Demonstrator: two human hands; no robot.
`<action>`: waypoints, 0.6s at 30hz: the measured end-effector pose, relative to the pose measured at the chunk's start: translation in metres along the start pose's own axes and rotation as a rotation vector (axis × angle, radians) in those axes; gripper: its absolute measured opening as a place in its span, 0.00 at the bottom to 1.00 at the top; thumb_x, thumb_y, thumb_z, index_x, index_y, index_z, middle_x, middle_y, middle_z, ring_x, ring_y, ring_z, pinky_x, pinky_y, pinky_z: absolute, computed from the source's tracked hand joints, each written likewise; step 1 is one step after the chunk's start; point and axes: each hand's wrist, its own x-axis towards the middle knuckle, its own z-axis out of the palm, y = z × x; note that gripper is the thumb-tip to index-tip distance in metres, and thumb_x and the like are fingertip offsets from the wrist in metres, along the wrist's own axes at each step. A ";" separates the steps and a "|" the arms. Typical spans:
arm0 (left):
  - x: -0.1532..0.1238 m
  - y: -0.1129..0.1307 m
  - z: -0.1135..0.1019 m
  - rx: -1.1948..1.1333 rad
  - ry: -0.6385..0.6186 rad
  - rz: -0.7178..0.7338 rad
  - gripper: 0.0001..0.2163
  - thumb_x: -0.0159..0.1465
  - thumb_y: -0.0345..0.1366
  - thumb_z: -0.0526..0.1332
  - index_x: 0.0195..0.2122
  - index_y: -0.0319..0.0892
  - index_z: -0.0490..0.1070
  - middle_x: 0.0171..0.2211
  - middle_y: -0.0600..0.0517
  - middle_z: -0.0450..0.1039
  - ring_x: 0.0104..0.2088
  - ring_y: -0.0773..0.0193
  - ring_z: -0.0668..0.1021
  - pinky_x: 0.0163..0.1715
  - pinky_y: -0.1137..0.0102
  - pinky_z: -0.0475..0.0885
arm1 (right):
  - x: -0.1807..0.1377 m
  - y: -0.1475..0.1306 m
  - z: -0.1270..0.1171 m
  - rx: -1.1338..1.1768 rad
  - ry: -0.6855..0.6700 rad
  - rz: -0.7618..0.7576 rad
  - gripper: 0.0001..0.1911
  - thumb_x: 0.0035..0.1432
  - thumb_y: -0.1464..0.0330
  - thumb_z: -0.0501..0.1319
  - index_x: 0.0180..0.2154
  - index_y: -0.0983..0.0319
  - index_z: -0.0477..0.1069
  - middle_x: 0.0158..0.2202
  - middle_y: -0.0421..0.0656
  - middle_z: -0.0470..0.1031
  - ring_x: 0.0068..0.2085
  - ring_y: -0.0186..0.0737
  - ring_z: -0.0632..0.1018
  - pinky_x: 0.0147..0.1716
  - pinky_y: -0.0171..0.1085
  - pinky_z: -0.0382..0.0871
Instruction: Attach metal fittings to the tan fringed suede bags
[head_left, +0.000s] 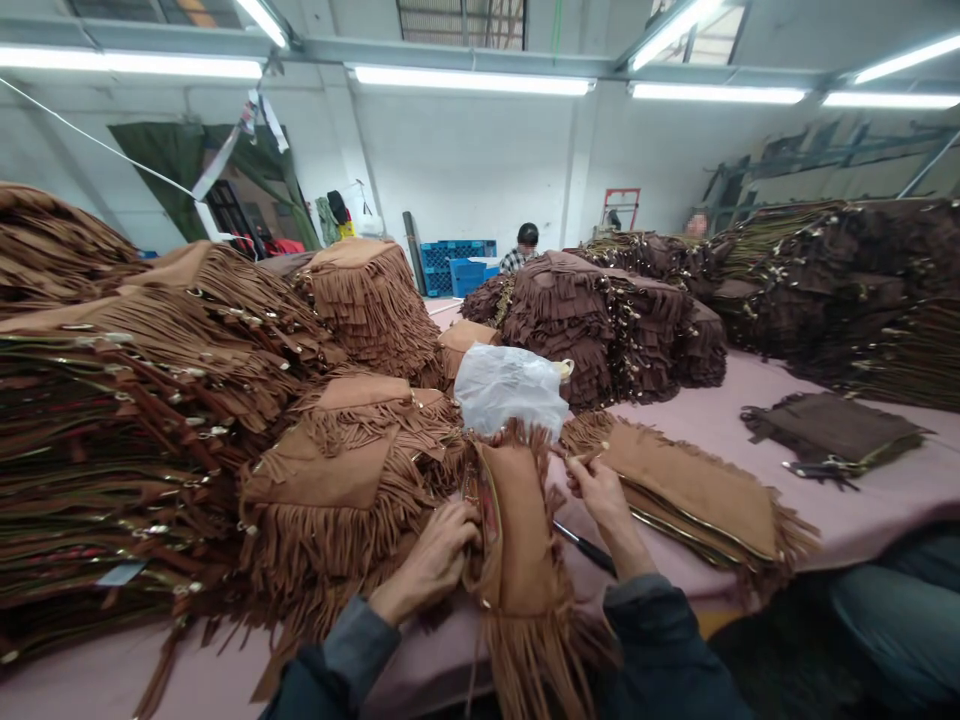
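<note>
A tan fringed bag [517, 530] lies lengthwise before me, its zipped side parted and a reddish patterned lining showing. My left hand [439, 550] is closed on the bag's left edge beside that opening; the fingertips are partly hidden. To the right of the bag's far end, my right hand [602, 495] is raised with thumb and finger pinched together on something small and thin that I cannot make out. Below the right hand, a slim tool with a black handle [585, 548] lies on the table, partly hidden by my wrist. A crumpled whitish plastic bag [512, 388] sits just beyond the fringed bag.
Tan fringed bags [322, 470] are heaped at left, beside a tall stack [112, 450]. Flat tan bags [694, 490] lie right. Dark brown stacks [559, 320] stand behind; one dark bag [836, 435] lies on the pink-covered table [690, 420]. A person [525, 245] is beyond.
</note>
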 end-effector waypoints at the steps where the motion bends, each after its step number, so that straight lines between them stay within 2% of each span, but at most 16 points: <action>1: -0.011 -0.008 0.008 0.059 0.009 -0.035 0.08 0.58 0.28 0.57 0.34 0.44 0.74 0.45 0.48 0.74 0.50 0.56 0.72 0.55 0.60 0.67 | -0.005 0.004 0.003 -0.198 -0.053 -0.042 0.17 0.56 0.55 0.64 0.36 0.63 0.73 0.28 0.42 0.75 0.31 0.40 0.75 0.31 0.35 0.68; 4: -0.026 -0.011 0.022 0.169 0.155 -0.240 0.12 0.64 0.29 0.50 0.39 0.44 0.73 0.43 0.48 0.74 0.46 0.58 0.74 0.49 0.63 0.68 | -0.025 0.012 0.017 -0.774 -0.130 -0.193 0.11 0.63 0.62 0.57 0.41 0.60 0.74 0.42 0.46 0.78 0.45 0.44 0.76 0.43 0.36 0.66; 7: -0.014 0.008 0.028 0.281 0.210 -0.381 0.12 0.68 0.42 0.52 0.45 0.45 0.72 0.39 0.47 0.75 0.43 0.55 0.75 0.45 0.63 0.67 | -0.039 0.014 0.030 -1.052 -0.150 -0.244 0.13 0.66 0.68 0.51 0.45 0.59 0.73 0.48 0.47 0.76 0.51 0.43 0.74 0.45 0.36 0.63; 10: 0.004 0.025 0.035 0.350 0.139 -0.413 0.16 0.64 0.50 0.57 0.43 0.45 0.73 0.39 0.47 0.76 0.42 0.53 0.75 0.42 0.63 0.66 | -0.043 0.012 0.031 -1.150 -0.167 -0.227 0.13 0.68 0.68 0.49 0.45 0.58 0.72 0.46 0.46 0.76 0.49 0.43 0.74 0.42 0.36 0.63; 13: 0.008 0.025 0.040 0.341 0.090 -0.415 0.09 0.63 0.44 0.59 0.37 0.44 0.71 0.37 0.49 0.75 0.40 0.55 0.76 0.39 0.65 0.65 | -0.044 0.014 0.018 -1.199 -0.141 -0.232 0.12 0.70 0.66 0.49 0.44 0.58 0.72 0.45 0.45 0.76 0.47 0.43 0.75 0.40 0.36 0.63; 15: 0.002 0.017 0.037 0.237 0.119 -0.426 0.06 0.63 0.38 0.56 0.35 0.44 0.69 0.35 0.50 0.74 0.38 0.58 0.76 0.39 0.67 0.66 | -0.051 0.019 0.005 -1.216 -0.109 -0.260 0.12 0.70 0.65 0.50 0.47 0.58 0.71 0.44 0.46 0.75 0.46 0.43 0.75 0.40 0.36 0.63; 18: -0.006 0.002 0.023 -0.135 0.234 -0.458 0.06 0.62 0.35 0.55 0.37 0.42 0.69 0.36 0.50 0.75 0.39 0.59 0.76 0.40 0.68 0.68 | -0.071 0.032 -0.013 -1.259 -0.110 -0.376 0.11 0.70 0.65 0.50 0.46 0.56 0.70 0.41 0.45 0.74 0.43 0.44 0.75 0.38 0.38 0.63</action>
